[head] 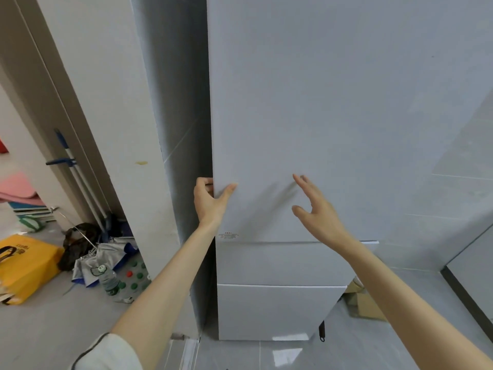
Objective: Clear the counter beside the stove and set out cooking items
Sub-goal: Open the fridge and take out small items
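Counter and stove are out of sight, so I judge the task barely begun: my left hand curls its fingers round the tall white fridge door edge; my right hand hovers spread, empty.

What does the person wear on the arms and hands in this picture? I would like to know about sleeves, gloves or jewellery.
The left hand and right hand are bare: no gloves, rings or watch show. The left arm has a white sleeve with a thin dark trim line, ending near the elbow. The right arm shows no sleeve up to the frame edge.
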A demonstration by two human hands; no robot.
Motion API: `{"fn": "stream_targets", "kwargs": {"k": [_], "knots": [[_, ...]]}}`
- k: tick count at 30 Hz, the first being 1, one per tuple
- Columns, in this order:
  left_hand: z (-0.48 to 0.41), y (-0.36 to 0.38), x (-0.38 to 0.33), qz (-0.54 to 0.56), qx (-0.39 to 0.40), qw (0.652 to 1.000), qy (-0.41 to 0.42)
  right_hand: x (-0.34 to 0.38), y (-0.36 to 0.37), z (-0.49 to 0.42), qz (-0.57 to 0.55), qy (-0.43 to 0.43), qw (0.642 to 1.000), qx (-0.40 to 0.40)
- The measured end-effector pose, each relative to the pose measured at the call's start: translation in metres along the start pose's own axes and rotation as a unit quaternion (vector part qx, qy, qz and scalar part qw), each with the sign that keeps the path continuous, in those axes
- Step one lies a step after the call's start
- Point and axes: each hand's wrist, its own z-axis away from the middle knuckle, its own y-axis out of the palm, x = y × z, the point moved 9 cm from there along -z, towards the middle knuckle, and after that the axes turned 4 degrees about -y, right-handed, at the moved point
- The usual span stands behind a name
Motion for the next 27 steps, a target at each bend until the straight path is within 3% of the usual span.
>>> {"fn": "stream_targets", "kwargs": {"k": [5,13,21,27], "knots": [[0.062,-0.018,-0.005,0.017,-0.016,1.000,0.015,0.008,0.005,0.040,0.048,-0.022,0.997,0.062],[0.191,-0.039,-0.017,0.052,-0.013,0.998,-0.015,0.016,-0.016,0.136,0.027,-0.047,0.996,0.072],[0.318,-0.020,-0.040,-0.028,0.127,0.991,0.023,0.030,-0.063,0.252,-0.028,-0.088,0.995,0.043],[0.395,0.013,-0.049,-0.062,0.252,0.963,0.065,0.032,-0.108,0.333,-0.058,-0.106,0.992,-0.029]]}}
